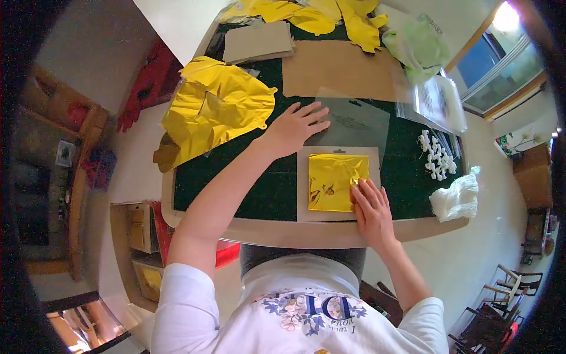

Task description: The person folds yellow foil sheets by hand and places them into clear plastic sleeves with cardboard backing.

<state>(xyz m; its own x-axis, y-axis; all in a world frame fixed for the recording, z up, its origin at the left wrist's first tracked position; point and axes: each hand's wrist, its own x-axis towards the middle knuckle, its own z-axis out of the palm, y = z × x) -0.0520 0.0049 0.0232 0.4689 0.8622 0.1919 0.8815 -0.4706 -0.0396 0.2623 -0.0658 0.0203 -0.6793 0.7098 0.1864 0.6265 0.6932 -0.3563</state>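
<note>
My left hand (298, 125) lies with its fingers spread at the left edge of a clear plastic bag (359, 125) with a hang hole. Below the bag, near the table's front edge, a beige backing card (302, 194) carries a folded square of shiny gold foil (337, 183). My right hand (372, 213) rests its outstretched fingers on the right edge of the foil and the card. Left of my left hand, a large gold foil balloon (227, 97) lies spread and crumpled.
At the back lie a stack of beige cards (256, 42), a brown cardboard sheet (339, 68) and more gold foil balloons (318, 17). On the right are a pale green bag (418, 50), clear bags (439, 103), small white bundles (436, 154) and a white netted bundle (455, 199).
</note>
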